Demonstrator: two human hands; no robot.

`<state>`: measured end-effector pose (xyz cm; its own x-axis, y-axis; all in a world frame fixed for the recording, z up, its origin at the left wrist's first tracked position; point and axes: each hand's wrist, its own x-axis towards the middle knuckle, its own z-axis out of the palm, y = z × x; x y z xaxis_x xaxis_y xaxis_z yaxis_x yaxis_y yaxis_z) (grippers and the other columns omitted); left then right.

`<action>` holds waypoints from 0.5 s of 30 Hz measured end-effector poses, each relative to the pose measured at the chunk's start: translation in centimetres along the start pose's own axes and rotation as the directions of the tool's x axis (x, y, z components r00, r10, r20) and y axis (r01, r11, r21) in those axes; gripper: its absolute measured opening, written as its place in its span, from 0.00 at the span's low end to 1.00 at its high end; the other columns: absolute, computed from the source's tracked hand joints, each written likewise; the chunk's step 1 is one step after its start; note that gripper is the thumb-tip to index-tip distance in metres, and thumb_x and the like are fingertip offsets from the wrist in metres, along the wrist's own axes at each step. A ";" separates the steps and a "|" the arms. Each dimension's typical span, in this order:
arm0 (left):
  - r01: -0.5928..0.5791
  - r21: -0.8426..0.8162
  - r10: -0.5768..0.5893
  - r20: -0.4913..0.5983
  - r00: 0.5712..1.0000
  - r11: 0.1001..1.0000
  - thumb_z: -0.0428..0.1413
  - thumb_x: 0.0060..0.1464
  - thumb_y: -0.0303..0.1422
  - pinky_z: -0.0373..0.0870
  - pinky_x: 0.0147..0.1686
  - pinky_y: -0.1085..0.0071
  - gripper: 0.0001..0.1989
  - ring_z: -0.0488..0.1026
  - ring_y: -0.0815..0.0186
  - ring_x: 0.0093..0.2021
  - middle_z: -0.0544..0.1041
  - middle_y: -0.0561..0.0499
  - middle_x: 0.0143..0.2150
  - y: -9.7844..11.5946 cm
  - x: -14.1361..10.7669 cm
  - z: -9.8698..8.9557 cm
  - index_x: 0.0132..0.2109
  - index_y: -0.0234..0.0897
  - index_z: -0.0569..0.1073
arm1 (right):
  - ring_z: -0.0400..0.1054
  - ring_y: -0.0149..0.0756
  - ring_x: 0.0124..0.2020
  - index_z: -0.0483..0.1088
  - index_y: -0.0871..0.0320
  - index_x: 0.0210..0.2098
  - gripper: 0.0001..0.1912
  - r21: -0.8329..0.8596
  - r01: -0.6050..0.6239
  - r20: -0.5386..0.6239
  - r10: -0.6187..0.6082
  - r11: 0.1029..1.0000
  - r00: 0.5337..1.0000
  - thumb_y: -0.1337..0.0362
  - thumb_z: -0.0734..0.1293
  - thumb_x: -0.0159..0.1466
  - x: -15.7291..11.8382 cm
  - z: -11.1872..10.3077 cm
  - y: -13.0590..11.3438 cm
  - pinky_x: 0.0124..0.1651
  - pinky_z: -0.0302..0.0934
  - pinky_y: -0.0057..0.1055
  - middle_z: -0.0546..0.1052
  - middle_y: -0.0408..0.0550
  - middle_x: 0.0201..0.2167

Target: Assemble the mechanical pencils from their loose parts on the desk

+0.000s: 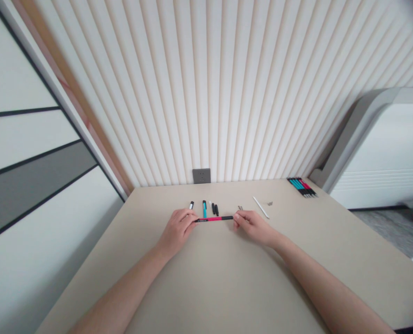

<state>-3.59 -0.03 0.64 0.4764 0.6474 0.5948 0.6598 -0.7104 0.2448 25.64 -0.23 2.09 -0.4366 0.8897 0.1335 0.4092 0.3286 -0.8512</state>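
Observation:
A red and black pen [214, 218] lies level between my hands, above the desk. My left hand [178, 229] has its fingers closed on the pen's left end. At the pen's right end, my right hand [250, 224] pinches the tip, which its fingers hide. Just behind the pen are a blue pen part [204, 208] with a black top, a white piece with a black end [191, 205], and black grip-like pieces [215, 209]. Small thin dark pieces [240, 208] lie beyond my right hand.
On the beige desk [209, 278], a white stick [261, 207] lies right of my right hand, beside small grey bits [270, 203]. Several blue and red pens [301, 187] form a row at the back right. A dark socket [201, 176] sits on the ribbed wall.

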 end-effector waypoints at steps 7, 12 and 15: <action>-0.009 -0.003 0.009 0.015 1.000 1.000 0.51 0.62 0.30 0.66 0.48 0.63 0.05 0.71 0.63 0.44 0.74 0.49 0.42 0.5 0.2 -0.3 0.41 0.40 0.72 | 0.59 0.31 0.19 0.65 0.56 0.19 0.29 0.135 -0.145 0.075 0.136 0.980 0.988 0.44 0.53 0.67 -0.1 0.1 -0.4 0.29 0.56 0.30 0.70 0.43 0.15; 0.017 -0.030 -0.017 0.021 1.000 0.999 0.52 0.61 0.29 0.66 0.47 0.64 0.04 0.71 0.62 0.45 0.74 0.49 0.41 0.3 0.1 -0.2 0.40 0.39 0.71 | 0.66 0.35 0.30 0.73 0.57 0.33 0.20 0.023 0.001 -0.071 0.000 1.000 0.997 0.49 0.58 0.67 0.1 0.0 -0.2 0.35 0.58 0.30 0.75 0.46 0.28; 0.043 -0.062 -0.042 0.017 0.999 0.997 0.52 0.61 0.29 0.66 0.47 0.64 0.04 0.71 0.62 0.45 0.74 0.49 0.41 0.1 0.1 -0.1 0.40 0.39 0.72 | 0.67 0.36 0.32 0.73 0.56 0.39 0.15 -0.022 0.017 -0.099 -0.019 1.000 0.995 0.53 0.62 0.65 0.2 0.0 0.1 0.34 0.58 0.30 0.75 0.46 0.30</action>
<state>-3.56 -0.08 0.75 0.4581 0.6809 0.5714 0.6425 -0.6979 0.3165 25.59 -0.07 1.99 -0.3632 0.9102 0.1993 0.4194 0.3507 -0.8373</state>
